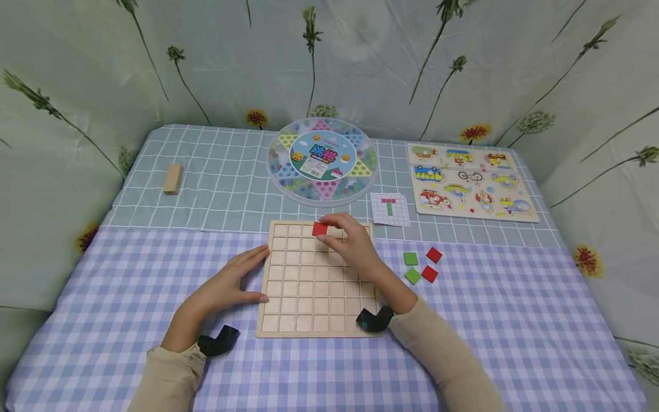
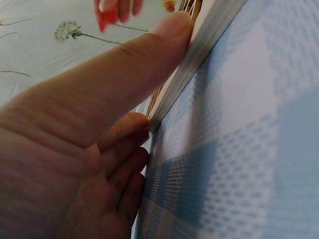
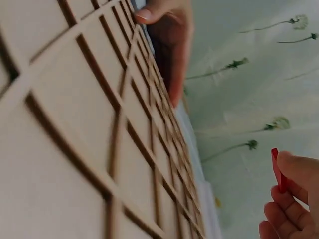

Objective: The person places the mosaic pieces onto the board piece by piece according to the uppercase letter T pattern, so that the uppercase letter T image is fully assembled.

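Note:
A wooden grid board (image 1: 304,289) lies on the checked cloth. My right hand (image 1: 355,246) is over its far part and pinches a red square tile (image 1: 319,229) between thumb and fingers. In the right wrist view, that tile (image 3: 278,172) shows edge-on, held above the grid. My left hand (image 1: 226,283) rests against the board's left edge, thumb and fingers spread apart; the left wrist view shows the thumb (image 2: 172,25) on the board's side. Right of the board lie two green tiles (image 1: 410,258) and two red tiles (image 1: 434,254).
A card (image 1: 401,216) with a red and green T pattern lies beyond the board's far right corner. Behind the board is a round Chinese checkers set (image 1: 324,154). A vehicle picture puzzle (image 1: 484,197) sits at the back right, and a wooden block (image 1: 173,179) at the back left.

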The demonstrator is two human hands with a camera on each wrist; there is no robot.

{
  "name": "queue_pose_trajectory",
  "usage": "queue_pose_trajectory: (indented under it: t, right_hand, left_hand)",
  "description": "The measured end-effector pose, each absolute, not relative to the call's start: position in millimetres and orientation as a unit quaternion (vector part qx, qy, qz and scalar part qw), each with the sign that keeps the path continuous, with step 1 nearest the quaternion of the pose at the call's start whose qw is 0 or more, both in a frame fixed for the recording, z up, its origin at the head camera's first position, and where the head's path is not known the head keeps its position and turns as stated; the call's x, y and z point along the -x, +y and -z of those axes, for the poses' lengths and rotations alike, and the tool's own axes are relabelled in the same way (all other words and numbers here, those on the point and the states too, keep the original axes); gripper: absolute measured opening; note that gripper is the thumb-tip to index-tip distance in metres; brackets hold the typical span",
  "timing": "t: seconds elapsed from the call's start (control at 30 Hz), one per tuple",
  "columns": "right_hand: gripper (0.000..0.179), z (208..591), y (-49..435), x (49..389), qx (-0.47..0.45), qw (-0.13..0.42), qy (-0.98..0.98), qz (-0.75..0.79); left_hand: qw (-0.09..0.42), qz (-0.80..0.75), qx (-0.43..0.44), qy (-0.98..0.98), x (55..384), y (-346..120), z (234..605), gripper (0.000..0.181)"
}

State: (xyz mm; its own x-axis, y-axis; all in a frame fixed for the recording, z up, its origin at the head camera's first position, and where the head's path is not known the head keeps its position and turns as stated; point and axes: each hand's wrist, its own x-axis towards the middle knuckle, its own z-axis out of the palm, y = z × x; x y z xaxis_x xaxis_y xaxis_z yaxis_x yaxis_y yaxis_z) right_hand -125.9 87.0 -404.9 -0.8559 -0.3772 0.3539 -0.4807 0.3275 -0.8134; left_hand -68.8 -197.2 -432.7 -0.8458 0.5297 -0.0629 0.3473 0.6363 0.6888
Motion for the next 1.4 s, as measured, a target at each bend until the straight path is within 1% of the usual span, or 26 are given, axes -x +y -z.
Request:
queue_pose_trajectory:
  t: [0.13,0.27,0.47,0.8,0.9,0.97,1.03,1.17,1.23,1.3,1.4]
  right_hand:
    - [0.03,419.5,71.7,129.0,-0.231,-0.007,-0.825,-0.516]
    - [0.026,432.8,66.3,133.5,-0.225,-0.031,-0.843,-0.488]
    - [0.023,437.3,65.0,134.1,-0.256,-0.02,-0.864,-0.434]
    - [0.025,434.0,62.9,130.8,-0.246,-0.01,-0.886,-0.392]
    - [0.024,432.0,62.7,130.4,-0.245,-0.015,-0.889,-0.387]
    - [0.025,431.1,63.8,130.1,-0.241,-0.028,-0.891,-0.384]
    - [0.029,429.9,65.7,129.9,-0.239,-0.047,-0.891,-0.383]
    - [0.043,423.9,74.1,128.4,-0.247,-0.096,-0.874,-0.407]
    - [0.049,418.3,80.9,127.0,-0.257,-0.105,-0.863,-0.422]
    - [0.054,410.7,89.8,124.9,-0.266,-0.096,-0.854,-0.437]
    - [0.058,400.3,105.8,121.5,-0.271,-0.052,-0.854,-0.441]
  left_hand:
    - [0.136,-0.348,-0.243,0.895,69.5,-196.5,432.3,0.095]
    - [0.136,-0.344,-0.244,0.896,70.0,-196.2,432.0,0.096]
    - [0.13,-0.349,-0.248,0.895,70.2,-197.1,432.4,0.095]
    - [0.098,-0.355,-0.267,0.89,69.5,-198.5,436.6,0.093]
    - [0.103,-0.356,-0.263,0.891,69.2,-198.4,436.0,0.094]
    - [0.111,-0.355,-0.257,0.892,69.0,-198.1,435.3,0.094]
    - [0.12,-0.355,-0.251,0.893,68.6,-197.8,434.3,0.094]
    - [0.129,-0.352,-0.243,0.895,67.9,-197.9,433.4,0.095]
    - [0.129,-0.35,-0.242,0.896,67.6,-197.9,433.3,0.095]
    - [0.129,-0.351,-0.241,0.896,67.4,-197.9,433.0,0.095]
    - [0.129,-0.351,-0.241,0.896,67.4,-197.6,432.7,0.095]
